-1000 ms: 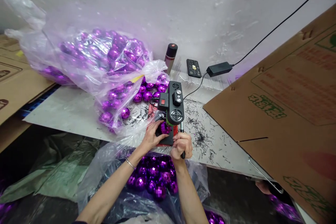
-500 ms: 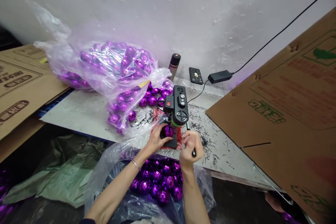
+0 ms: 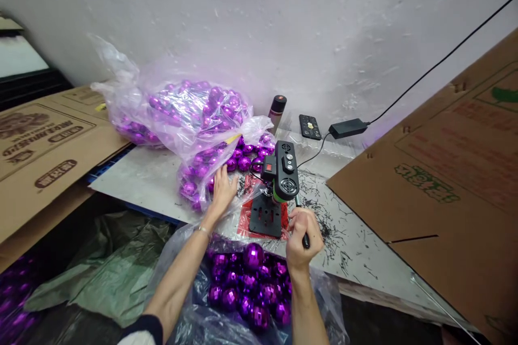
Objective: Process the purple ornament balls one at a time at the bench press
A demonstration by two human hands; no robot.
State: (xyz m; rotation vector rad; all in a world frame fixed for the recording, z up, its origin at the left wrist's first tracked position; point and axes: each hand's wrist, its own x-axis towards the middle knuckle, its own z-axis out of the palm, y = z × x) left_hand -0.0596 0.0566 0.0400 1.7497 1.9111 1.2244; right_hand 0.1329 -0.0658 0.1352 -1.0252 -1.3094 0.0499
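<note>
My right hand (image 3: 305, 234) is closed around the black grip of a lever (image 3: 298, 200) on a small black bench drill press (image 3: 286, 172). The press's slotted base plate (image 3: 265, 216) is bare and sits on red plastic sheet (image 3: 244, 221). My left hand (image 3: 224, 191), fingers stretched out, reaches to the purple faceted balls (image 3: 244, 163) at the mouth of a clear plastic bag (image 3: 162, 135). Whether its fingertips touch a ball cannot be seen. Below the table edge, an opened plastic bag holds several more purple mirror-like balls (image 3: 253, 255).
Behind the press stand a dark bottle (image 3: 277, 110), a phone (image 3: 309, 126) and a power adapter (image 3: 348, 128) with its cable. Black shavings (image 3: 324, 215) litter the white tabletop (image 3: 133, 178). Cardboard boxes flank it left (image 3: 52, 135) and right (image 3: 445, 183).
My left hand has left the press's base and moved left to the balls by the bag. The ball on the base is gone; one now sits atop the lower bag's pile. My right hand stays on the lever.
</note>
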